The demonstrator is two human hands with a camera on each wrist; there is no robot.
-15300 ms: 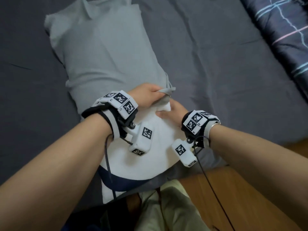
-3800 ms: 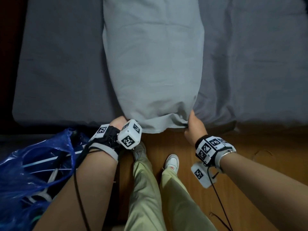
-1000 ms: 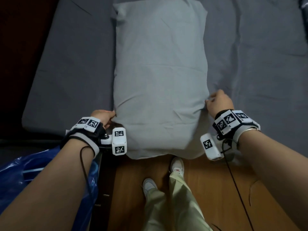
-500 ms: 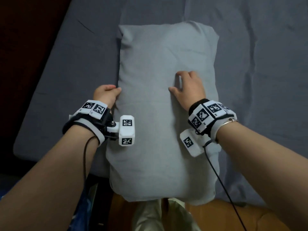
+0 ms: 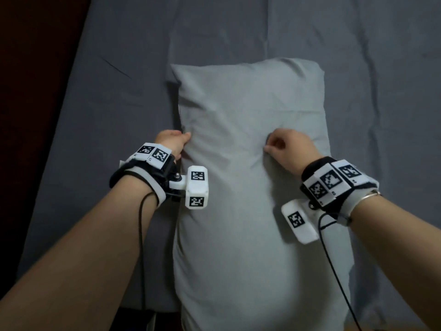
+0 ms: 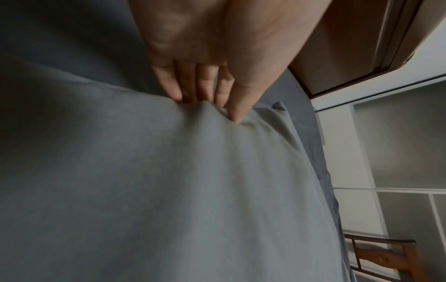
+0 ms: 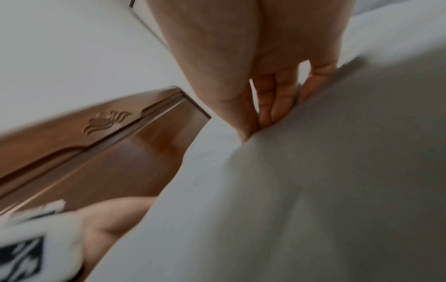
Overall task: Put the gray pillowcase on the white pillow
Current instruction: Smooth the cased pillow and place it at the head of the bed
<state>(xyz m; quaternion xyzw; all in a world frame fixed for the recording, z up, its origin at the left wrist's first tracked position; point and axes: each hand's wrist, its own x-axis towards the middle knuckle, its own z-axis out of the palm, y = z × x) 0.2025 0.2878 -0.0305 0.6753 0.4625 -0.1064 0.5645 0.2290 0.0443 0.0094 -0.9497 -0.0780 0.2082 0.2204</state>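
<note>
Dark gray bedsheet (image 5: 119, 103): bed's near edge cut off. Gray pillowcase (image 5: 250, 211): lengthwise on it, smooth, few creases; white pillow wholly hidden inside. Your left hand (image 5: 170, 142): fingers together, pinching its left edge. Your right hand (image 5: 288, 146): curled, pinching top fabric.

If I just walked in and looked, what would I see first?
First, the big gray pillowcase stretched over a pillow, lying lengthwise in the middle of the dark gray bed sheet. Then the two hands on it: the left hand pinches its left edge, and the right hand pinches the cloth on top, right of the middle.
</note>
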